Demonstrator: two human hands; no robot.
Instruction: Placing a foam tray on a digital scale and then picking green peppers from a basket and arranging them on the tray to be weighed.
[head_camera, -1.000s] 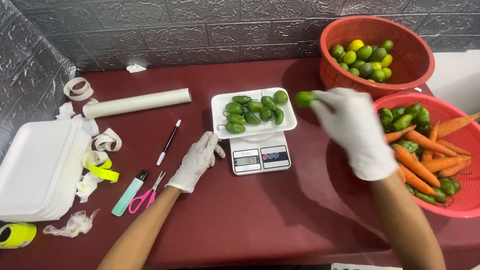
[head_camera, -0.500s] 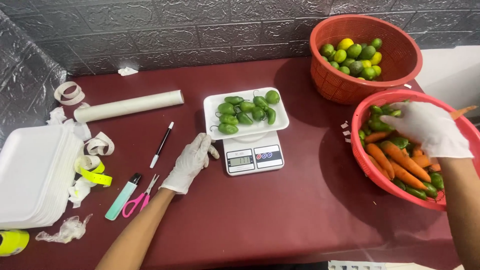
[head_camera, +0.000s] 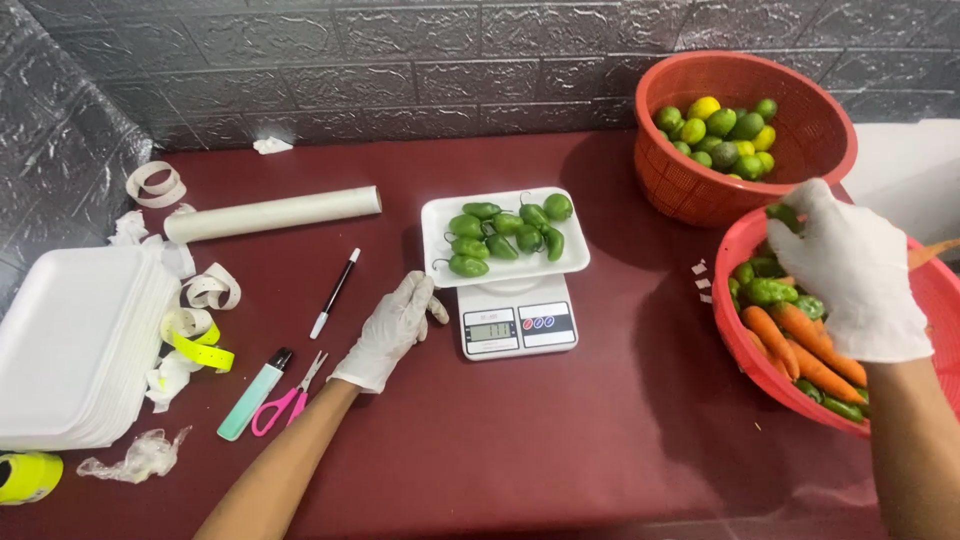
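Note:
A white foam tray (head_camera: 575, 262) with several green peppers (head_camera: 500, 235) sits on a small white digital scale (head_camera: 517, 325). My left hand (head_camera: 392, 332), in a white glove, rests flat on the maroon table just left of the scale, fingers loose and holding nothing. My right hand (head_camera: 862, 272), also gloved, is over the near red basket (head_camera: 728, 330) of carrots (head_camera: 805, 350) and green peppers. Its fingertips pinch a small green pepper (head_camera: 783, 216) at the basket's far rim.
A second red basket (head_camera: 690, 195) of limes stands at the back right. Left of the scale lie a pen (head_camera: 334, 292), pink scissors (head_camera: 285, 405), a green lighter (head_camera: 255, 395), a film roll (head_camera: 272, 213), tape scraps and a stack of white foam trays (head_camera: 70, 350).
My right hand moved from beside the tray on the scale to the near basket, dipped among the vegetables, and now lifts at its far rim. The left hand stayed put.

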